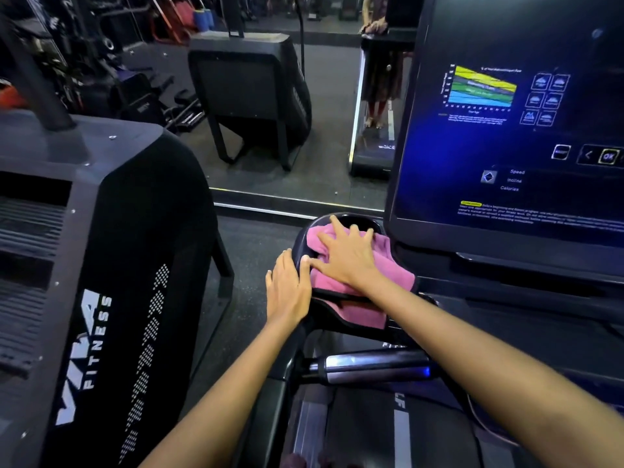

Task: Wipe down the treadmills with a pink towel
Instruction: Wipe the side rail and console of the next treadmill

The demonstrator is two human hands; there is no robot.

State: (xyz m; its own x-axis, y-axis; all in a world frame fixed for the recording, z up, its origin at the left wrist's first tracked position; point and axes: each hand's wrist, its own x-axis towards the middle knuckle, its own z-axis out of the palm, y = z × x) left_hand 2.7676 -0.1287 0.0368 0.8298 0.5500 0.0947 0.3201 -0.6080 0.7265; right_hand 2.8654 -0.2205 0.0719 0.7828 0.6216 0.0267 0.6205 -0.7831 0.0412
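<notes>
A pink towel [363,307] lies over the black cup-holder tray [358,220] at the left side of the treadmill console. My right hand [347,255] presses flat on the towel with fingers spread. My left hand [287,287] rests with straight fingers against the tray's outer left edge, its thumb touching the towel's edge. The treadmill's large screen [513,130] glows blue just to the right. Below the tray, a chrome handlebar grip [368,364] and the treadmill belt [364,430] are visible.
A big black machine marked "VIVA FITNESS" [101,298] stands close on the left. A wall mirror [287,96] ahead reflects gym equipment, a treadmill and a standing person. Dark rubber floor [250,265] lies between the machines.
</notes>
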